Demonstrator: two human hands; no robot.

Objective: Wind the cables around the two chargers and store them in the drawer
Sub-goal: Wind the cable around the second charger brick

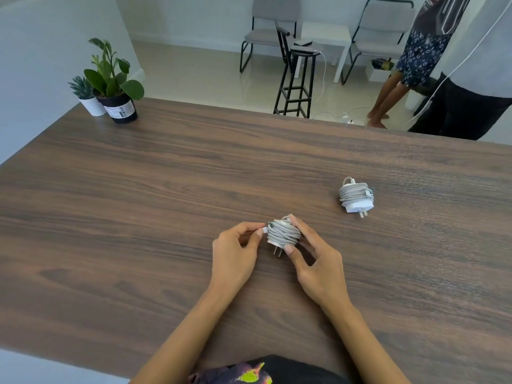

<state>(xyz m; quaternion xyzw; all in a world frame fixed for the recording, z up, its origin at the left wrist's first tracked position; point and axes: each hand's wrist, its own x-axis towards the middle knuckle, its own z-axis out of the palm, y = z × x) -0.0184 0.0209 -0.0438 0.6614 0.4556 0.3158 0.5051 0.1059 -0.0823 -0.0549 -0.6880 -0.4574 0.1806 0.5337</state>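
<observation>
A white charger wound in grey cable (283,234) is held just above the wooden table (138,189) near its middle, prongs pointing down toward me. My right hand (310,259) grips it between thumb and fingers. My left hand (235,250) pinches the white cable plug at the charger's left side. A second white charger (356,197), its cable fully wound, lies on the table to the right and farther away, prongs toward me. No drawer is in view.
Two potted plants (110,84) stand at the table's far left corner. Beyond the far edge are a black stool (297,79), grey chairs (273,26) and two standing people (457,65) at the right.
</observation>
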